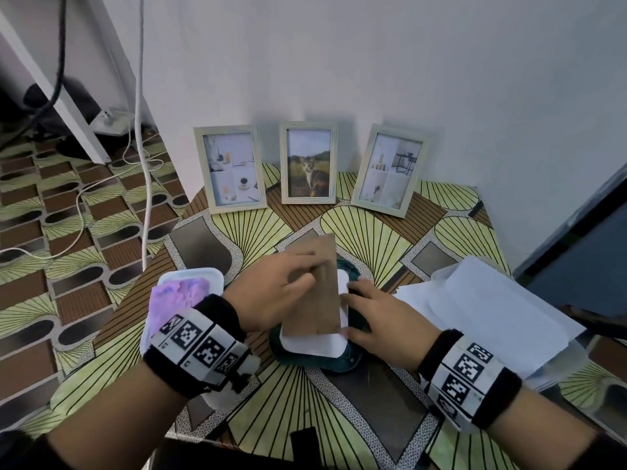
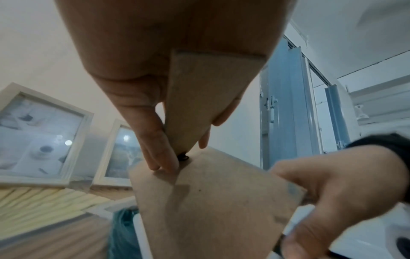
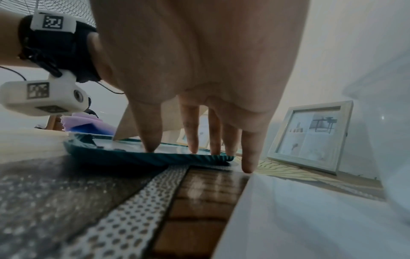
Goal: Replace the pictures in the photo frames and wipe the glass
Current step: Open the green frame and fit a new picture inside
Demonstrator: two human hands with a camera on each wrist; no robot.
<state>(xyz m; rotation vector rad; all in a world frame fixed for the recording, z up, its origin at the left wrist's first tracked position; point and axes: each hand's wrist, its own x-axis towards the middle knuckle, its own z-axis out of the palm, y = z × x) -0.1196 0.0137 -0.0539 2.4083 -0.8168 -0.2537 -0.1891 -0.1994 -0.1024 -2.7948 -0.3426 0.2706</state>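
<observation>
Three pale wooden photo frames stand against the wall: left [image 1: 230,169], middle with a cat picture [image 1: 308,163], right [image 1: 389,171]. A white frame [image 1: 312,346] lies flat on a teal cloth [image 1: 325,362] at the table's centre. My left hand [image 1: 312,269] pinches the stand leg [image 2: 188,105] of the brown backing board [image 1: 315,300] and holds the board tilted up off the frame. My right hand [image 1: 353,310] presses straight fingertips [image 3: 194,149] onto the frame's right edge. What lies under the board is hidden.
A white tub [image 1: 193,274] holding a pink-purple cloth [image 1: 176,296] sits left of my hands. White paper sheets [image 1: 492,300] over a clear container lie at the right. Cables [image 1: 146,164] trail on the floor to the left. A dark object [image 1: 305,442] lies at the near table edge.
</observation>
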